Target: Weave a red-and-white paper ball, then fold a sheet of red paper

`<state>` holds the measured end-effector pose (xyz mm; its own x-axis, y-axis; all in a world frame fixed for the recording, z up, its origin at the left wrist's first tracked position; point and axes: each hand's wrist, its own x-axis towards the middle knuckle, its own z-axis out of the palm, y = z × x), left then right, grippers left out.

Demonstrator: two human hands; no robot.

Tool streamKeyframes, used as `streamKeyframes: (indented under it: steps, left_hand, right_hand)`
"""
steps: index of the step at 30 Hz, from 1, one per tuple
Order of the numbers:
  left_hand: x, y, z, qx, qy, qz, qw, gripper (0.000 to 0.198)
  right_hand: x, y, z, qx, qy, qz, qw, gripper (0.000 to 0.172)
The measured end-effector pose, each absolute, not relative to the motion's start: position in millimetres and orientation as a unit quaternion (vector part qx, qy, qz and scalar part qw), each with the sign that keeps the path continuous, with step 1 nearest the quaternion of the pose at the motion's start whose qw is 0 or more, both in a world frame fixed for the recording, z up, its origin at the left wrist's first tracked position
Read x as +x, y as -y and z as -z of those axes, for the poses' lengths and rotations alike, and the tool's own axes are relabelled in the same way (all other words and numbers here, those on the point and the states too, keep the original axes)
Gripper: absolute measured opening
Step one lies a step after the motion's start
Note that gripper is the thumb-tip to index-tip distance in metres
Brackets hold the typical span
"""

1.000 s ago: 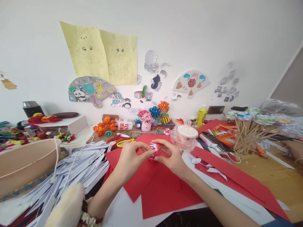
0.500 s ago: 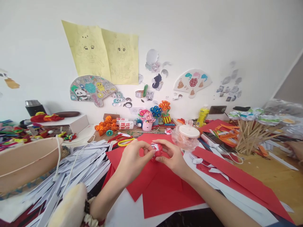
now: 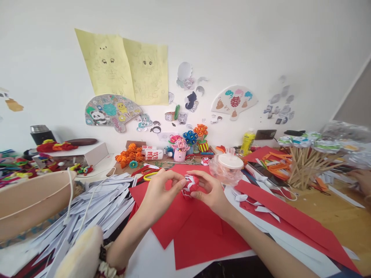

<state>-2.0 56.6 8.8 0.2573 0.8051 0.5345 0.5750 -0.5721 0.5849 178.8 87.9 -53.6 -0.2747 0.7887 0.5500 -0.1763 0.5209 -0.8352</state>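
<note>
A small rounded red-and-white folded paper piece [image 3: 190,186] is held between my two hands, above overlapping sheets of red paper [image 3: 208,239]. My left hand [image 3: 164,189] pinches its left side with thumb and forefinger. Curled round its right side, my right hand [image 3: 210,190] grips it with thumb and fingers. Zigzag white bands show on its red surface. Yellow-handled scissors [image 3: 149,177] lie just beyond my left hand. A clear plastic tub with a white lid [image 3: 230,162] stands behind my right hand.
White paper strips [image 3: 107,200] pile up at left beside a tan basket [image 3: 34,197]. Red sheets and paper scraps [image 3: 278,208] lie at right, near a bundle of sticks [image 3: 303,166]. Craft flowers [image 3: 179,146] line the back. Another person's hand [image 3: 362,183] shows at the right edge.
The red-and-white paper piece has turned between my fingers, showing more of its zigzag bands. My left fingers have shifted slightly left and up along its edge.
</note>
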Motion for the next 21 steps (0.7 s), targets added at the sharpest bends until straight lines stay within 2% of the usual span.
streamKeyframes:
  steps: [8, 21]
  left_hand:
    - [3.3, -53.3, -10.5, 0.785, -0.435, -0.419, 0.141, 0.012]
    - [7.8, -49.1, -10.7, 0.800, -0.449, -0.395, 0.052, 0.011]
  right_hand:
    - [179.6, -86.6, 51.3, -0.241, 0.690, -0.406, 0.549, 0.046]
    - [178.2, -85.4, 52.5, -0.253, 0.687, -0.398, 0.552, 0.046]
